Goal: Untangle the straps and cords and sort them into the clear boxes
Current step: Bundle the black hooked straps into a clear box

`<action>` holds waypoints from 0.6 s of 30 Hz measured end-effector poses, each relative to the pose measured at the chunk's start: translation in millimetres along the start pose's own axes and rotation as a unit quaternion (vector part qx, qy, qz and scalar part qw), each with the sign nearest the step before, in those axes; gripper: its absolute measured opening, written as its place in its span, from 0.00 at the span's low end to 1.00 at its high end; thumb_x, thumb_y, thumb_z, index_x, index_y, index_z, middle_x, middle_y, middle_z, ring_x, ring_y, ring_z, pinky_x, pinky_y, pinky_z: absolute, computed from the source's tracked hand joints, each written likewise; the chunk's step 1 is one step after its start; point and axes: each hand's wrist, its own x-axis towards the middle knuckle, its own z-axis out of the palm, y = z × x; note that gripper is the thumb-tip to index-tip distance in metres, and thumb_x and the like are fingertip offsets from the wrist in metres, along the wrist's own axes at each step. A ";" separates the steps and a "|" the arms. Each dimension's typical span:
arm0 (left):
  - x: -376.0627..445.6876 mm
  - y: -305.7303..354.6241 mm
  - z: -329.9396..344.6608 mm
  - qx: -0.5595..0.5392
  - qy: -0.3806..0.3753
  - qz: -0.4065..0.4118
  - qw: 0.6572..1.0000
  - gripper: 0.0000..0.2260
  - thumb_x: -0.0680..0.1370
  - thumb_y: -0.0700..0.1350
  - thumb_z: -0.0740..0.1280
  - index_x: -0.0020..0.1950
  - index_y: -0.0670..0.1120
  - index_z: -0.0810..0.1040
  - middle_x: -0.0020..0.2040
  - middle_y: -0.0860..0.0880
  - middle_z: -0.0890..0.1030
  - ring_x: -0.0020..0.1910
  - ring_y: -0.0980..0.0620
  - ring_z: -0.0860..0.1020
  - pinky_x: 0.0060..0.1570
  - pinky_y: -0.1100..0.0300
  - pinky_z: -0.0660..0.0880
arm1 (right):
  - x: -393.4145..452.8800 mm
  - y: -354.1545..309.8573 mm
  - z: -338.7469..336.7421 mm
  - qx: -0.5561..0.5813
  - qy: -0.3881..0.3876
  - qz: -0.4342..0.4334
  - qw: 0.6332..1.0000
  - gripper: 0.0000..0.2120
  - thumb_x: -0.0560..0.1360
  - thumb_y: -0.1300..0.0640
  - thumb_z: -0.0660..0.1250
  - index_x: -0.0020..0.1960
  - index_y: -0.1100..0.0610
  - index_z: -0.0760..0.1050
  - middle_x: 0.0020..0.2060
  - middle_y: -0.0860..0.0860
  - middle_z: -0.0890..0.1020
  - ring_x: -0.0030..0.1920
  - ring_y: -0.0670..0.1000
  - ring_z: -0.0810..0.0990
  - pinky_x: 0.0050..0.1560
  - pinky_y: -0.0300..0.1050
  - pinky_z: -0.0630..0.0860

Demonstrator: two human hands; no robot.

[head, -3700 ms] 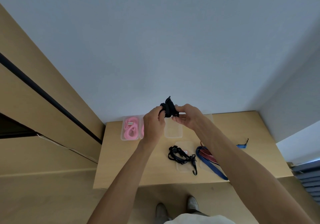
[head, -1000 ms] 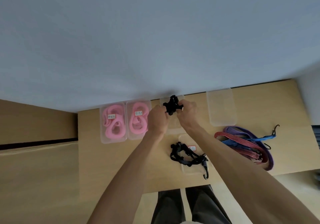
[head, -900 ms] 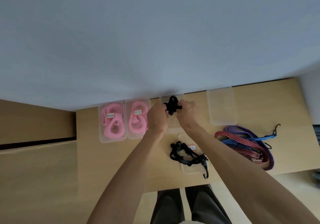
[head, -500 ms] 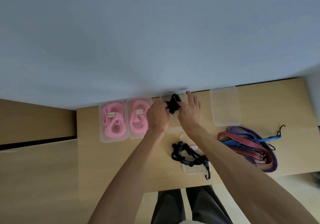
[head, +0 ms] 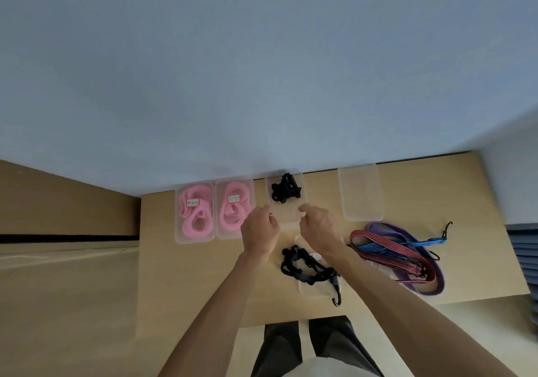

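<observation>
A rolled black strap (head: 284, 191) lies in the far end of a clear box (head: 286, 215) at the back middle of the table. My left hand (head: 259, 232) and my right hand (head: 321, 228) hover at the box's near corners with fingers loosely curled and nothing in them. Whether the fingertips touch the box rim I cannot tell. A black cord with a hook (head: 310, 267) lies on another clear box (head: 316, 290) just below my hands. To the right sits a tangle of red, blue and purple cords (head: 398, 257).
Two clear boxes of pink straps (head: 193, 213) (head: 234, 207) stand side by side at the back left. An empty clear box (head: 361, 193) stands at the back right. The wooden table (head: 163, 260) meets the wall behind; my legs are at its front edge.
The black strap that both hands held above the box now lies inside it. Both hands have let go and drawn back toward me.
</observation>
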 end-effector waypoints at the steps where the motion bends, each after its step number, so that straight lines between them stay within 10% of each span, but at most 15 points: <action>1: -7.0 1.0 2.0 -0.001 -0.012 -0.005 1.000 0.08 0.80 0.39 0.62 0.51 0.42 0.81 0.44 0.47 0.82 0.40 0.50 0.79 0.41 0.56 0.77 | -6.8 6.6 -0.2 -0.014 -0.029 0.005 0.999 0.15 0.79 0.61 0.61 0.63 0.56 0.78 0.47 0.55 0.85 0.46 0.56 0.81 0.43 0.45 0.74; 18: -100.2 2.9 90.8 0.034 -0.131 0.070 0.988 0.06 0.77 0.47 0.68 0.53 0.50 0.81 0.50 0.50 0.79 0.46 0.50 0.79 0.46 0.58 0.77 | -80.1 78.2 29.6 -0.073 -0.226 0.028 0.971 0.15 0.76 0.59 0.66 0.62 0.54 0.74 0.52 0.55 0.83 0.54 0.60 0.81 0.49 0.51 0.79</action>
